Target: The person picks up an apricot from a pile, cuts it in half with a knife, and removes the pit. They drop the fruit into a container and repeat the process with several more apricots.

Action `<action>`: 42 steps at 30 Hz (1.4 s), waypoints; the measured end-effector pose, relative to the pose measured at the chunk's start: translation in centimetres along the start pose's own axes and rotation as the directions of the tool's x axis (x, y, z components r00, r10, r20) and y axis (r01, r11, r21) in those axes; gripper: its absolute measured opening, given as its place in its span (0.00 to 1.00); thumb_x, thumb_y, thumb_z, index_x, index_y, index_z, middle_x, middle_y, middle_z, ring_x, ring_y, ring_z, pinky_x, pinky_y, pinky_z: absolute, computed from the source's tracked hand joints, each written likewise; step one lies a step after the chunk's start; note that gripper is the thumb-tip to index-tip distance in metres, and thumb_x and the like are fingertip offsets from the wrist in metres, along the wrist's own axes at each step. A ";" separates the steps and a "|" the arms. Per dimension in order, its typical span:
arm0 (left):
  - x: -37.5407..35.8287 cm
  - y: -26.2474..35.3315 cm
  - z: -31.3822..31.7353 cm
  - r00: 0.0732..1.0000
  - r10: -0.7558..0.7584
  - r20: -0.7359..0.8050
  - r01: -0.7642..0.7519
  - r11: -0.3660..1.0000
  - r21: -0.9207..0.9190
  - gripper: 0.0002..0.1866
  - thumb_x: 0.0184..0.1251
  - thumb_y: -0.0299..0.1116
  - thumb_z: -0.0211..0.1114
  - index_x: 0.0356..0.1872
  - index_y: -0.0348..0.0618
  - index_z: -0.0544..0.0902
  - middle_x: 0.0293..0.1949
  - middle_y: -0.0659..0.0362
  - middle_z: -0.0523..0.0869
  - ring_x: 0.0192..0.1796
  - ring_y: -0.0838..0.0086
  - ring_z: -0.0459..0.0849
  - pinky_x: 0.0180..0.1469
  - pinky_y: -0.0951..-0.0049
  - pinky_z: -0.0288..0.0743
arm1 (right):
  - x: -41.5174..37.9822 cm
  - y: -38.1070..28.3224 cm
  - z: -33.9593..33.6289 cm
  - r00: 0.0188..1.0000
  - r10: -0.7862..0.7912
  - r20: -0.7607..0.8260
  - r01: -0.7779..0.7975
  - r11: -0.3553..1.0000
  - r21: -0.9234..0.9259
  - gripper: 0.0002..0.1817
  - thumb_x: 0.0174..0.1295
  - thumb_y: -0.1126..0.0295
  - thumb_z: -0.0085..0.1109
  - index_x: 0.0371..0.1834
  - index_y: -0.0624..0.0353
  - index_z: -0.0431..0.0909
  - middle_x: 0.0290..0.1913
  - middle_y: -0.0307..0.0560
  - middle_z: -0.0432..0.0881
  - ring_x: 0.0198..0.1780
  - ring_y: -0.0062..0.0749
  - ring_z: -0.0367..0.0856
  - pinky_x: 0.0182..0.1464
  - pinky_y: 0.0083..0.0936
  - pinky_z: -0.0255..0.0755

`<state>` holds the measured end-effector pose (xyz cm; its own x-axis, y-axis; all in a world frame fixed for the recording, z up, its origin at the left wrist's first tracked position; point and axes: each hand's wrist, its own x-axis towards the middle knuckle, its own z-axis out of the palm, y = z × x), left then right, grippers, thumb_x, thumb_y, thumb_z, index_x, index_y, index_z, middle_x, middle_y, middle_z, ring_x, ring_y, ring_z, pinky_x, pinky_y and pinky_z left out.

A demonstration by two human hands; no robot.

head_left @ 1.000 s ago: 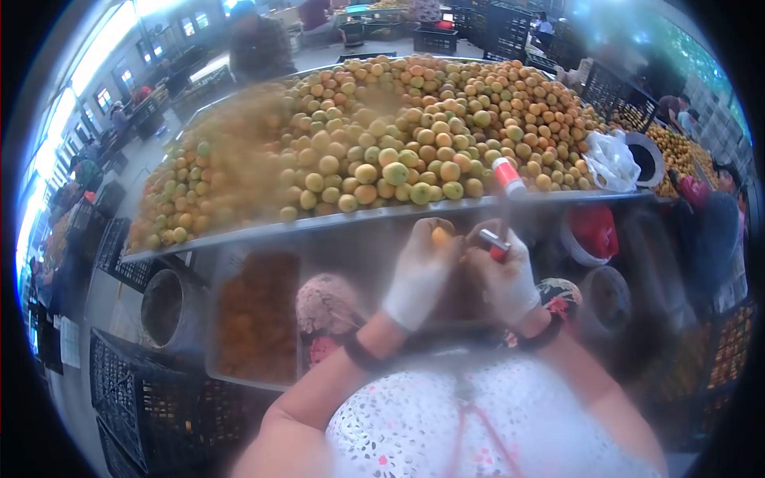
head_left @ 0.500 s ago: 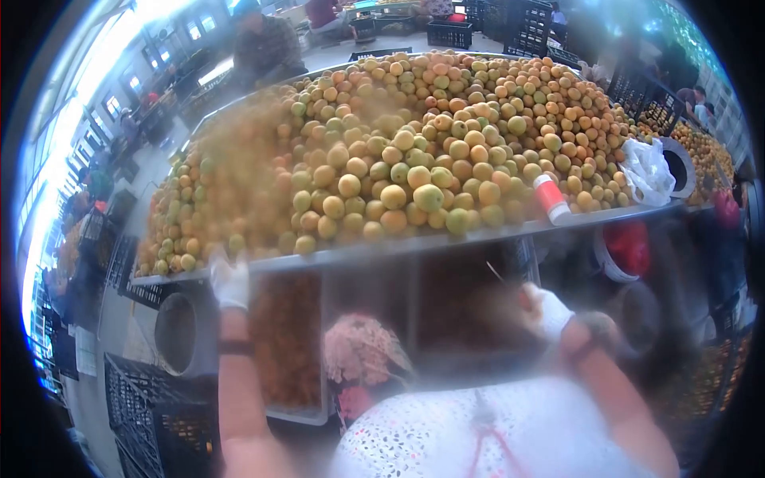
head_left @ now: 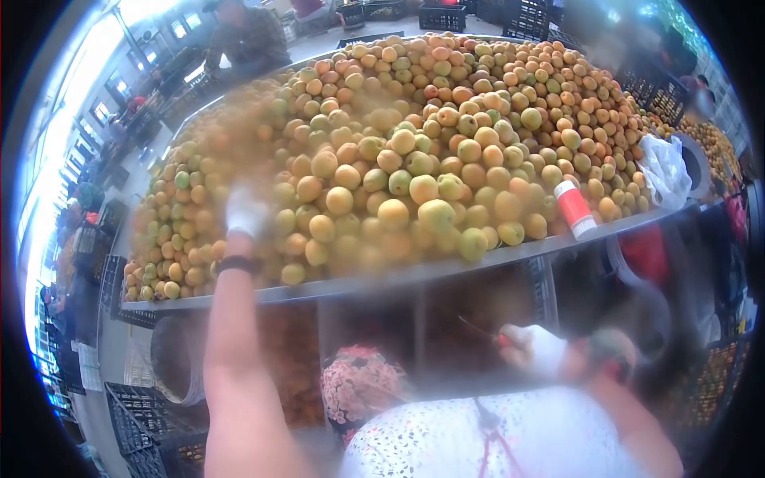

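Observation:
A large heap of yellow-orange and greenish apricots (head_left: 422,189) covers the metal-edged table (head_left: 351,285). My left hand (head_left: 245,213), in a white glove, reaches into the left part of the heap. Lens haze smears its fingers, so whether it grasps a fruit cannot be made out. Below the table's near edge, my right hand (head_left: 542,352), also white-gloved with bare fingertips, is closed around the red handle of a small thin-bladed knife (head_left: 476,326). The blade points up and to the left.
A red-and-white cylinder (head_left: 575,209) and a white plastic bag (head_left: 664,171) lie along the table's right edge. Under the table are bins of orange-brown contents (head_left: 291,366). Black crates (head_left: 135,414) stand lower left. A person (head_left: 247,36) is across the table.
My left hand has moved from the table's near edge up and forward onto the apricots. My right hand, still with the knife, is slightly lower. The view has shifted a little.

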<state>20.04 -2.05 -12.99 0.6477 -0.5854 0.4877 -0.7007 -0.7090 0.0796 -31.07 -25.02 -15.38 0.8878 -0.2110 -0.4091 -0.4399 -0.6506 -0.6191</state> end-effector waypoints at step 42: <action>-23.1 35.1 -18.3 0.986 0.016 0.163 0.160 0.127 -0.979 0.22 0.74 0.31 0.55 0.66 0.40 0.66 0.55 0.56 0.74 0.53 0.74 0.76 0.57 0.75 0.71 | -5.1 -7.9 3.3 0.584 -0.194 -0.788 0.704 0.604 0.373 0.15 0.73 0.60 0.53 0.41 0.64 0.70 0.29 0.65 0.80 0.35 0.61 0.82 0.33 0.44 0.73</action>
<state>-24.96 -6.20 -5.50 0.6767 -0.6528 0.3406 -0.2781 0.2017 0.9391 -32.62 -16.41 -10.64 0.7111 -0.5716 0.4093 0.3089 -0.2690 -0.9123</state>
